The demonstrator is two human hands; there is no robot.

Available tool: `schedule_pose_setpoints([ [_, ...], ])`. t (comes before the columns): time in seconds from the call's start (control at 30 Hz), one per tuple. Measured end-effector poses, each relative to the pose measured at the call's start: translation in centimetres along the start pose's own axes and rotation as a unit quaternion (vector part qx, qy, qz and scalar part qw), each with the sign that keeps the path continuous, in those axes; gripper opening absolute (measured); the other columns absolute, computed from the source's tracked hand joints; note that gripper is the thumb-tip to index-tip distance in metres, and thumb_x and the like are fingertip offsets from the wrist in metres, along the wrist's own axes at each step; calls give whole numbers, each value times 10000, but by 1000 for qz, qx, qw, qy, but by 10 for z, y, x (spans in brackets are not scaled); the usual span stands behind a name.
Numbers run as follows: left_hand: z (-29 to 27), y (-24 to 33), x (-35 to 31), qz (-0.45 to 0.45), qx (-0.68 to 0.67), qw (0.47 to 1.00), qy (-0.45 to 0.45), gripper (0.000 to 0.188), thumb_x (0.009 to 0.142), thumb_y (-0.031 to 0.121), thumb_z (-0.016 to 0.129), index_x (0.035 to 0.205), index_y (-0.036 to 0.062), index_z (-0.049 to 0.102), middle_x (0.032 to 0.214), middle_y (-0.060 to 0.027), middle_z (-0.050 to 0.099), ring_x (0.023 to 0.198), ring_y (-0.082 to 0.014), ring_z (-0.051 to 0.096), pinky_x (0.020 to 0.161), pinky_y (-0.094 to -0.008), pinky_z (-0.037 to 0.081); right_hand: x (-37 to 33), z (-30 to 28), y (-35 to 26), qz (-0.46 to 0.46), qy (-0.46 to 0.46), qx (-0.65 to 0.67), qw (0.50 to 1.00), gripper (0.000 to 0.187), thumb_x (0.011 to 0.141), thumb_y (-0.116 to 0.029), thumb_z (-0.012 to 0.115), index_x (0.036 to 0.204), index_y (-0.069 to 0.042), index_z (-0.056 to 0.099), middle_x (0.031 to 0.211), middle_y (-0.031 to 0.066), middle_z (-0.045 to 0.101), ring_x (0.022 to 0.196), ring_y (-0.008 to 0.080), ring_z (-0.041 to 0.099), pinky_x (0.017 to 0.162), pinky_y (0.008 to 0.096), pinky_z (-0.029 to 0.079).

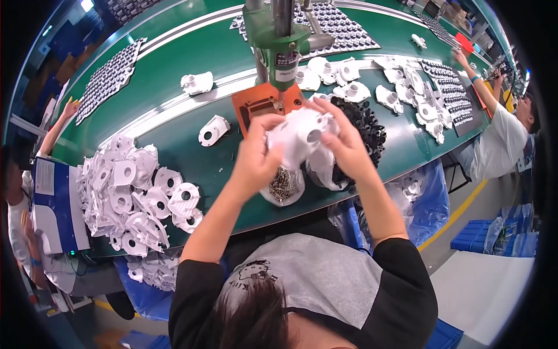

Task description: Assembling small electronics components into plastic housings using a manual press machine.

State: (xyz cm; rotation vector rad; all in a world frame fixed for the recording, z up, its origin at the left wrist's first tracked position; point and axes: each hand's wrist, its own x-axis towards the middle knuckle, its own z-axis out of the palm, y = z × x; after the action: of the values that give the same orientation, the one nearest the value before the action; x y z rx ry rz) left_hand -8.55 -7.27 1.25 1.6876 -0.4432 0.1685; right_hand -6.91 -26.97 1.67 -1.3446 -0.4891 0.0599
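Observation:
Between my two hands I hold a white plastic housing (297,135) with a short round tube on it. My left hand (258,154) grips its left side, and my right hand (347,142) has its fingers around the tube end. Just beyond the housing is an orange fixture plate (247,100) beneath a green press (282,49). Below the housing sits a bag of small brass-coloured metal parts (283,187), partly covered by it. A heap of small black parts (369,131) lies right beside my right hand.
White flat parts (119,192) are piled on the left of the green table. More white housings (410,93) lie to the right, near trays of black parts (450,96). One loose white part (214,130) rests left of the fixture. Co-workers reach in at both sides, including a hand (71,109).

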Motion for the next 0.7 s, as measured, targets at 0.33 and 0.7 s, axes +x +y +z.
schedule_pose_setpoints([
  [0.33,-1,16,-26,-39,-32,997,50,370,829,103,620,1140,-13,457,1002,-135,617,914,-163,606,789,-277,469,-1,11,-3,7,-60,-83,995,608,786,-300,665,1241,49,464,1176,127,560,1039,186,558,889,300,439],
  [0.7,14,17,-21,-67,-92,993,10,356,791,140,631,1077,-4,475,944,-129,633,850,-129,599,736,-263,475,-9,-4,-14,126,-36,-76,988,451,716,2,611,1157,64,533,1019,88,607,902,120,583,798,256,477],
])
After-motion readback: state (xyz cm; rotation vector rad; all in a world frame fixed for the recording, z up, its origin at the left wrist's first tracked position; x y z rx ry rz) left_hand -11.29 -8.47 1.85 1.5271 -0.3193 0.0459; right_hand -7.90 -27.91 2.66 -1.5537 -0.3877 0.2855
